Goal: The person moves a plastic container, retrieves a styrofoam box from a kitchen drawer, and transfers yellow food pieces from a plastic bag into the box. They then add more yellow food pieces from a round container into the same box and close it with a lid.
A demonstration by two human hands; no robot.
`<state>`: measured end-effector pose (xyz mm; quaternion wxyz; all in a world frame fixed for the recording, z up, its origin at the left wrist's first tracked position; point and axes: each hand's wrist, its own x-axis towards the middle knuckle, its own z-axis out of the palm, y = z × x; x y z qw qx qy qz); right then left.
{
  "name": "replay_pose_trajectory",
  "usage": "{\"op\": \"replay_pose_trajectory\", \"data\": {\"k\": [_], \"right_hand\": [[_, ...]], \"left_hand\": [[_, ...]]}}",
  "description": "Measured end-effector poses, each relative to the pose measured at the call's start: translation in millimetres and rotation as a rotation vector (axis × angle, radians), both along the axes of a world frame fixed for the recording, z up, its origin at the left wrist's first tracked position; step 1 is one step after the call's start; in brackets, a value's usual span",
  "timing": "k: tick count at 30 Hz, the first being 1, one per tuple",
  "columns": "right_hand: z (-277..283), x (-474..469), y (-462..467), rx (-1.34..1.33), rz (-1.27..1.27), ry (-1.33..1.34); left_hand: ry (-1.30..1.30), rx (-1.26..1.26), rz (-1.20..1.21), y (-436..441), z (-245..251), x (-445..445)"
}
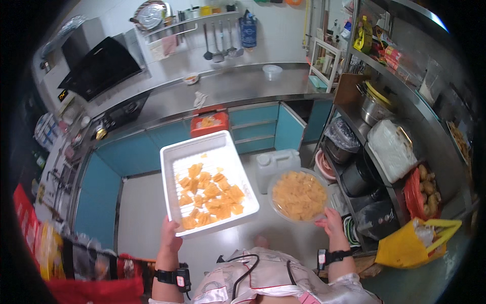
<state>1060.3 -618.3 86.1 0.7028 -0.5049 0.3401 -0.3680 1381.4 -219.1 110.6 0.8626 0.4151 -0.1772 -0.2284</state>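
Note:
My left hand (171, 230) grips the near left corner of a white plastic tray (167, 167), which is tilted and held above the floor. Orange-yellow food pieces (212, 192), perhaps dried fruit or chips, lie scattered over its ribbed bottom, mostly towards me. To the right, my right hand (331, 223) pinches the rim of a round clear plastic container (274, 209). Similar orange-yellow pieces (300, 193) fill that container. A gap separates the tray from the container. Both wrists wear black straps with a small device.
A white jerrycan (271, 163) stands on the floor behind the container. Beyond the tray is a red bin (210, 127). A steel counter (228, 85) runs along the back, with a cabinet door (289, 127) ajar below. Metal shelving (353, 209) and a yellow bag (402, 245) stand at right.

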Motion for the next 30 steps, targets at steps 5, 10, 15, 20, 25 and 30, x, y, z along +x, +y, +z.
{"op": "replay_pose_trajectory", "data": {"k": [5, 10, 15, 20, 25, 30], "right_hand": [[17.7, 57.4, 4.3, -0.147, -0.013, 0.032], [4.1, 81.7, 49.5, -0.242, -0.069, -0.023], [-43.8, 44.2, 119.5, -0.320, -0.126, -0.039], [-83.2, 7.1, 209.2, -0.238, -0.253, 0.000], [-87.6, 30.7, 247.1, -0.251, -0.227, -0.052], [-16.7, 97.1, 206.7, -0.277, -0.194, 0.006]], "left_hand": [[0.117, -0.046, 0.061, -2.8, -66.4, 31.1], [0.091, -0.115, -0.013, 15.0, -119.5, 77.6], [0.179, -0.101, -0.093, 24.5, -154.5, 108.0], [0.076, -0.126, -0.196, 37.4, -160.7, 128.9], [0.162, -0.125, -0.325, 20.2, -142.8, 178.3], [0.128, -0.161, -0.274, 7.6, -101.8, 236.1]]}}
